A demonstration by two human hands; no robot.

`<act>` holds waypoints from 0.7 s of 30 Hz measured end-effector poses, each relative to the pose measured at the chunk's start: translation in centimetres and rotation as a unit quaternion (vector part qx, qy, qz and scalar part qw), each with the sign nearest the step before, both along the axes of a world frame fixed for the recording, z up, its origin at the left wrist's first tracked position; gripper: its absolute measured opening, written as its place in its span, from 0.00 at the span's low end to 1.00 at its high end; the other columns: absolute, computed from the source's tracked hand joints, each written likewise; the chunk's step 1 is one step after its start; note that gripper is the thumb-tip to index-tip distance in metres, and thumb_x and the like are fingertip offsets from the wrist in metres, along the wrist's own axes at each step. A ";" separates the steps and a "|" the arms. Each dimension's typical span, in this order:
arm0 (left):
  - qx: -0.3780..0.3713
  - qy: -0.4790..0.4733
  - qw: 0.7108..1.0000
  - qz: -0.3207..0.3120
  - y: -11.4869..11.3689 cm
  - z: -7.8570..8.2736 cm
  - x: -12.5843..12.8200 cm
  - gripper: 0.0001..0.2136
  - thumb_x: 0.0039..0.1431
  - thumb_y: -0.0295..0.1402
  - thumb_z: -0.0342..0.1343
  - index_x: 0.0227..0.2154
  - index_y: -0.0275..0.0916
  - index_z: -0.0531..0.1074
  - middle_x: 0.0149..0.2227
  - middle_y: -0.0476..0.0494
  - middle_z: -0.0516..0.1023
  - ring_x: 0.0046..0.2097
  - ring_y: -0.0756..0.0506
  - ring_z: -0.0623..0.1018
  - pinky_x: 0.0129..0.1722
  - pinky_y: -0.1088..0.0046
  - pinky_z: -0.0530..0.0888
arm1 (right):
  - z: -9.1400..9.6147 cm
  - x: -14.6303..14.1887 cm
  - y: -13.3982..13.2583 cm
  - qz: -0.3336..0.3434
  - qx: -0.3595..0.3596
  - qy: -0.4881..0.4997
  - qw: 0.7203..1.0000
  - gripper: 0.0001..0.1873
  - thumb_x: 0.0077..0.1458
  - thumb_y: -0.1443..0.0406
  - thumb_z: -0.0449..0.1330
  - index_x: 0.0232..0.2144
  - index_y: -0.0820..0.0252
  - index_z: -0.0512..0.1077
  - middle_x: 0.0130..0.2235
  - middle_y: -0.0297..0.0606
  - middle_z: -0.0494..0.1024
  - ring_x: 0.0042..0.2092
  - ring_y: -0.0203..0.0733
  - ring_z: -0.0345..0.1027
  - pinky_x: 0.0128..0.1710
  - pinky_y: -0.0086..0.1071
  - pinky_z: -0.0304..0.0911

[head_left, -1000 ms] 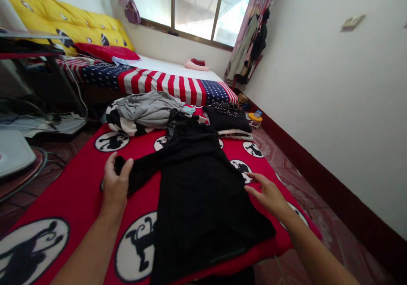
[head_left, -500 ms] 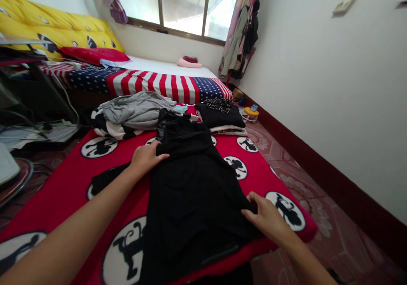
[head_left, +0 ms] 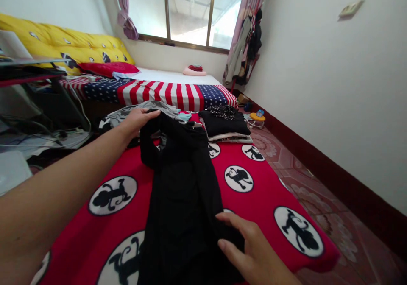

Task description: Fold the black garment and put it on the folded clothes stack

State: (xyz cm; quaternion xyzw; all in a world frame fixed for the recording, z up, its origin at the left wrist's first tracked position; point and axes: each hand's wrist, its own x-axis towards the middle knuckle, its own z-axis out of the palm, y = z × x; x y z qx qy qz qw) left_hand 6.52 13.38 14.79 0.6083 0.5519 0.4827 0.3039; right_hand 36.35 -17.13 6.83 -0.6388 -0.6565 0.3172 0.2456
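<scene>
Right now the left hand (head_left: pixel 137 119) is gripping the far end of a black garment (head_left: pixel 182 179), fingers closed around the cloth near its top edge and lifting that end a little off the red blanket (head_left: pixel 254 200), so that a fold of black fabric is hanging down beneath the hand. Nearer the camera, the right hand (head_left: pixel 251 247) is lying open and flat on the lower part of the same garment, fingers spread and pressing the cloth down without clasping it. That garment is stretching lengthwise down the middle of the blanket, which is printed with white circles holding black monkey figures. Just beyond the left hand a loose heap of grey clothing (head_left: pixel 133 113) is sitting at the blanket's far edge, and to the right of it a neat stack of folded clothes (head_left: pixel 225 128) with a dark piece on top is resting on the blanket. Behind both, a mattress under a stars-and-stripes cover (head_left: pixel 159 92) is running toward the window (head_left: pixel 187 13), with a yellow quilt (head_left: pixel 63 47) bunched along the left wall.
</scene>
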 end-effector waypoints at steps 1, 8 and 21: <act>0.007 0.011 1.000 0.008 0.4 0.1 -0.3 0.25 0.51 0.47 0.61 0.40 0.25 0.75 0.32 0.42 0.80 0.31 0.47 0.76 0.39 0.61 0.75 | -0.2 -0.4 0.0 0.010 -0.007 0.007 1.000 0.27 0.53 0.55 0.59 0.55 0.51 0.69 0.56 0.42 0.73 0.58 0.52 0.64 0.59 0.44 0.61; 0.046 0.138 0.986 0.080 0.9 -1.6 -3.3 0.24 0.59 0.43 0.53 0.44 0.22 0.72 0.42 0.39 0.78 0.45 0.40 0.75 0.50 0.56 0.70 | 0.3 -1.2 0.0 0.098 -0.125 0.029 0.987 0.31 0.51 0.54 0.62 0.58 0.48 0.67 0.59 0.39 0.70 0.60 0.50 0.62 0.60 0.40 0.58; 0.146 0.448 0.857 -0.207 -4.0 -9.0 8.9 0.18 0.65 0.43 0.47 0.50 0.41 0.74 0.56 0.40 0.71 0.57 0.42 0.71 0.57 0.67 0.66 | -0.6 -3.6 3.0 0.189 -0.111 -0.007 0.976 0.17 0.56 0.59 0.60 0.48 0.48 0.76 0.46 0.36 0.79 0.50 0.45 0.70 0.50 0.32 0.60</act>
